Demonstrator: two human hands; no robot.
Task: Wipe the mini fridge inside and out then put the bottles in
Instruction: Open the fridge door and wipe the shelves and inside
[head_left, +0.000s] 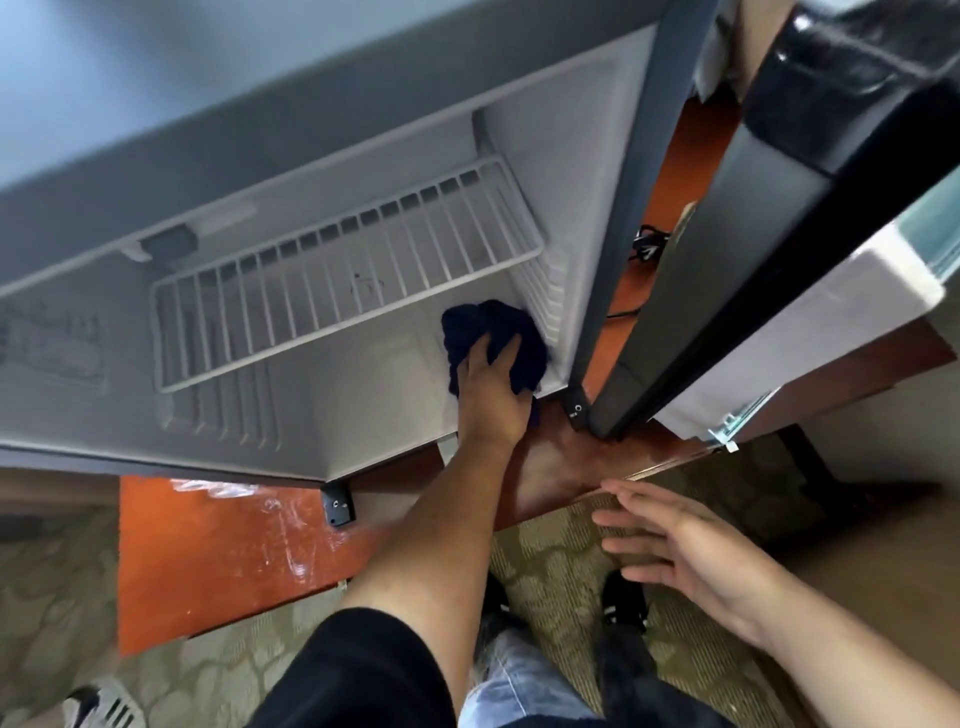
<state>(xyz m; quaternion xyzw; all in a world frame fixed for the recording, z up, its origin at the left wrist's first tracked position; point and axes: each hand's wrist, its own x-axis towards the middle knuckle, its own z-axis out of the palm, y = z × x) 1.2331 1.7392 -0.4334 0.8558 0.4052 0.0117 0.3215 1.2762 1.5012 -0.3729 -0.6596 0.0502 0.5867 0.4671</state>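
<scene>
Dark cloth (493, 340): a navy rag, bunched into a pad on the fridge floor, in the right front corner just below the wire shelf's near edge. It looks soft, limp and light; it should fold to whatever the palm presses it against.

Left hand (488, 387): reaches in from below, palm down on the cloth, fingers spread over the wad and curled into its folds, so it holds the rag by pressing and pinching at once.

Right hand (685, 551): hangs free over the carpet, well apart from the fridge, fingers loosely fanned and holding nothing.

Mini fridge (363, 405): the door (727, 249) is swung wide to the right; the cavity walls are pale, smooth plastic, probably slick when damp, so the cloth should glide with little force.

Wire shelf (337, 275): a white coated rack, stiff but likely only resting on side ledges; a hard push from beneath could lift it, I judge.

Wooden base (218, 551): a glossy red-brown board under the fridge, with bright glints that may be wet patches or clear plastic; I cannot tell which.

Bottles: none in view, so where they wait cannot be told.

Grip advice: keep the rag wadded under a flat palm for the floor; pinch a single fold between fingertips to work into the corner seam and along the shelf bars.

Stage: the inside wipe looks underway, the outside and the loading apparently still ahead.
</scene>
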